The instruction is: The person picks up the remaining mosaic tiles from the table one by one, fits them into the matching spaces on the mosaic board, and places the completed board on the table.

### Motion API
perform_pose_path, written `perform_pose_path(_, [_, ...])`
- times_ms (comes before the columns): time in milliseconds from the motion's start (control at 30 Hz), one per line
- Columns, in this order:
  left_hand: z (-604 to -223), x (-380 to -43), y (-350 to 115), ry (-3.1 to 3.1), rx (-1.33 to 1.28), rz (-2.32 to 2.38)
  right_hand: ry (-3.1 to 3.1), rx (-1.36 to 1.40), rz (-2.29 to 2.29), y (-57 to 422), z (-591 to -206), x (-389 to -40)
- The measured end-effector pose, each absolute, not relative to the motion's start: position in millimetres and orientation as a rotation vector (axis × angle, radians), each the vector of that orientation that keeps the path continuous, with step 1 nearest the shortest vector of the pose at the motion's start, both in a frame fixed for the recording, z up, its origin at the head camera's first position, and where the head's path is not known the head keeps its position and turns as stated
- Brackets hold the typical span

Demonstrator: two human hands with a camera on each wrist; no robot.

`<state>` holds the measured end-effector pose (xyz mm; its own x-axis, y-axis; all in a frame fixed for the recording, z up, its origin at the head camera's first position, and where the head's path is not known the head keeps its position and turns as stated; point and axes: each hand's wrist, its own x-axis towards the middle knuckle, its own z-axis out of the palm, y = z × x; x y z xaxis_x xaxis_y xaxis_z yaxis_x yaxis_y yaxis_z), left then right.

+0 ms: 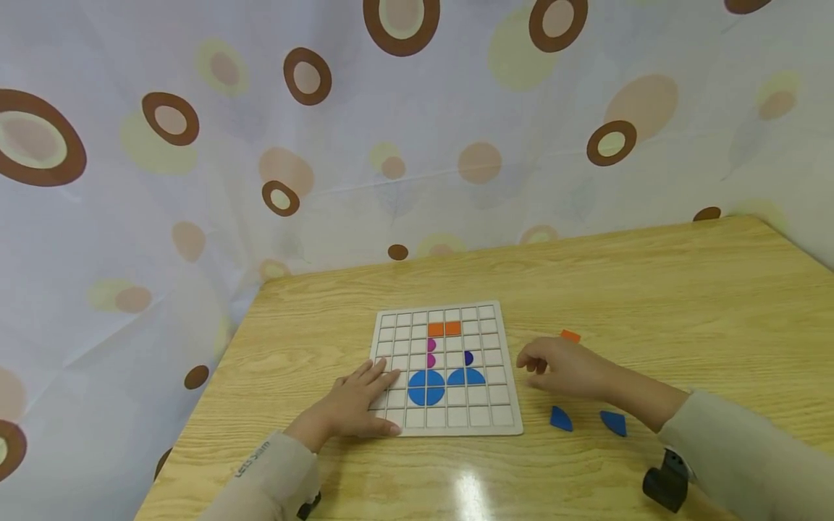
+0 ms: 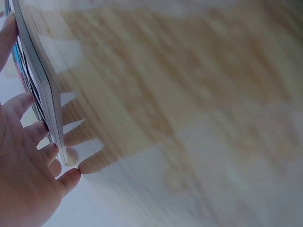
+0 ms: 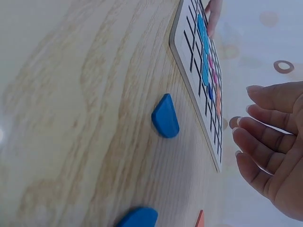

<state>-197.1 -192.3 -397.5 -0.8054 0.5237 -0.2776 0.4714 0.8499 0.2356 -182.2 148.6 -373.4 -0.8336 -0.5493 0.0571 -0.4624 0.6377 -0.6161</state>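
Note:
A white grid board [image 1: 478,417] lies flat on the table. My left hand [image 1: 355,401] rests on its left edge with the fingers spread, the thumb at the lower left corner. On the grid sit blue quarter pieces forming a circle [image 1: 418,380], a blue half circle [image 1: 457,377], a small dark blue half circle [image 1: 468,358], two magenta half circles [image 1: 431,345] and two orange squares [image 1: 436,329]. My right hand [image 1: 562,367] hovers right of the board. Its fingers are loosely bent, and the right wrist view shows nothing between them.
Two loose blue quarter pieces [image 1: 561,419] [image 3: 165,117] lie on the wooden table [image 1: 313,311] below my right hand. Beyond that hand, an orange piece [image 1: 570,336] is partly hidden. Patterned cloth [image 1: 352,145] hangs behind the table.

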Motion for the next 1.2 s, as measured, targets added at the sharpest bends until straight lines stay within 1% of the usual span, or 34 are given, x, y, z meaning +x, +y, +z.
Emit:
perform_pose_path(633, [-400.3, -198.3, -193.1, 2.698, 0.743, 0.200, 2.609, -0.809, -0.997, 183.2, -374.7, -159.8])
perform_pose_path(1200, [-400.3, -198.0, -193.7, 2.697, 0.764, 0.218, 2.542, -0.662, -0.999, 214.9, -387.6, -145.3])
